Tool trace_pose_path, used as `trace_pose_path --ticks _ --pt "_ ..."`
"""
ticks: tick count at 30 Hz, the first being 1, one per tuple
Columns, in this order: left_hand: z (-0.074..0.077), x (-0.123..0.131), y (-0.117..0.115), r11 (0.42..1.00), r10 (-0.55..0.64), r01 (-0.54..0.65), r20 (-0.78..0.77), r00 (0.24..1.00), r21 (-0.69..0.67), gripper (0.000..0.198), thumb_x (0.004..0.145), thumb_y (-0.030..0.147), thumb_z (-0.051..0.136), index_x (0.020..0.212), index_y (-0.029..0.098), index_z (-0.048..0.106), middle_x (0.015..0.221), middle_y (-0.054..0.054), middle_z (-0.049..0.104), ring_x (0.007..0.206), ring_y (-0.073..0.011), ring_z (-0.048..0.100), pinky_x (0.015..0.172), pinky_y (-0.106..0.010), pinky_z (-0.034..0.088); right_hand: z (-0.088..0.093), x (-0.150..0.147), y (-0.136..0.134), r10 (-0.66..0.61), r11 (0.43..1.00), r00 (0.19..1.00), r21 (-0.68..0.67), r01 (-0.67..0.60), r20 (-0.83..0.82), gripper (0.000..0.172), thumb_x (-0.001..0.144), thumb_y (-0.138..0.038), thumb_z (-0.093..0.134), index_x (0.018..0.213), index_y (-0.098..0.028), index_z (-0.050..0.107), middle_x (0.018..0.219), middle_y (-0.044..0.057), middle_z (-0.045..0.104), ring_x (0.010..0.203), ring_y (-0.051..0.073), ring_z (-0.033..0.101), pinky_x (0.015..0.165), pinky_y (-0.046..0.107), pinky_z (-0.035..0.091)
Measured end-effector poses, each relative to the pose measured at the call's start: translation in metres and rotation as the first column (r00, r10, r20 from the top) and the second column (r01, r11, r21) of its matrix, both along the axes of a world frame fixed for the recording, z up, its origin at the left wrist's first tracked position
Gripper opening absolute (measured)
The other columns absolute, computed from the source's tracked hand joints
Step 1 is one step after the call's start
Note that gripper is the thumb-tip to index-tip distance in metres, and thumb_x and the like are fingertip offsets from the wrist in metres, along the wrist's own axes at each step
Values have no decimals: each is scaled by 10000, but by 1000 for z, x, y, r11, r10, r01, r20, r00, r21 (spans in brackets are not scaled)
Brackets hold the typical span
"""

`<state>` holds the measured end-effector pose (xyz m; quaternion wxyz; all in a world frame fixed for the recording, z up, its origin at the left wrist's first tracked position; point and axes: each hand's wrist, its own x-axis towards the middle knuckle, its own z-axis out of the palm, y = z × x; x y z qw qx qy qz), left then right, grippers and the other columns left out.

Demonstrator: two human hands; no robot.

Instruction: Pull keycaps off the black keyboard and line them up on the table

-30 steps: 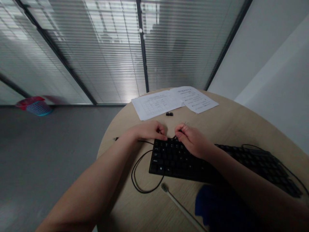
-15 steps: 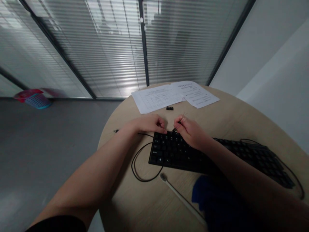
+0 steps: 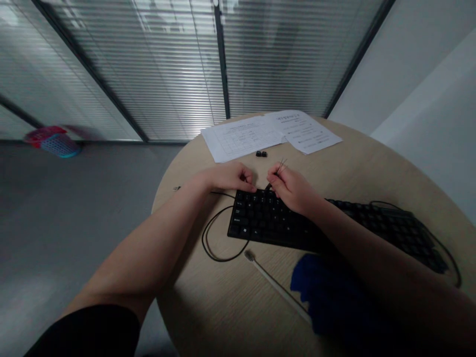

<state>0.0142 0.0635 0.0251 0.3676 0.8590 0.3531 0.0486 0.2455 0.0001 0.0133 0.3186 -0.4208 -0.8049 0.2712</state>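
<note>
A black keyboard point(image 3: 275, 223) lies at a slant on the round table, partly covered by my right forearm. At its upper left edge, my left hand point(image 3: 240, 177) has curled fingers, with the thumb pressed on the keyboard's rim. Just to the right, my right hand point(image 3: 288, 186) is closed around a slim dark tool with thin wire ends point(image 3: 283, 163). The wires stick up past the fingers, while the dark part points down at the top row of keys. Two small black keycaps point(image 3: 261, 154) sit beyond my hands.
Printed papers point(image 3: 245, 136) lie at the table's far edge. A black cable point(image 3: 204, 238) loops left of the keyboard. Nearer me are a toothbrush-like brush point(image 3: 277, 285) and a blue cloth point(image 3: 320, 292). A red and blue basket point(image 3: 59, 144) stands on the floor at left.
The whole view has shifted, so the table and hands appear slightly higher. Both hands keep nearly the same places on the keyboard, and the right still grips the wire-ended tool.
</note>
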Motion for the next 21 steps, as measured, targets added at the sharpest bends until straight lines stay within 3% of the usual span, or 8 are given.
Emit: trace_pose_path --ticks 10,17,21 --pt "-5 -6 4 992 87 -83 37 995 -99 344 801 485 674 696 159 645 614 34 521 597 -119 455 602 -272 322 1 1 1 70 998 997 1 -70 -36 151 994 -347 480 919 -225 526 725 -1 604 670 179 562 653 299 388" --pt "-11 -7 8 983 128 -111 107 986 -149 428 797 543 669 623 159 593 557 54 392 537 -101 338 552 -271 242 2 -2 -1 151 987 989 61 -151 1 171 991 -355 499 905 -215 546 789 10 629 707 178 562 664 289 373" --pt "-7 -1 12 978 122 -104 89 989 -181 448 787 572 669 611 166 596 541 51 393 515 -103 321 536 -277 235 -3 -1 -1 120 992 988 49 -115 -93 185 1010 -370 466 920 -219 523 789 4 620 710 177 570 674 291 383"
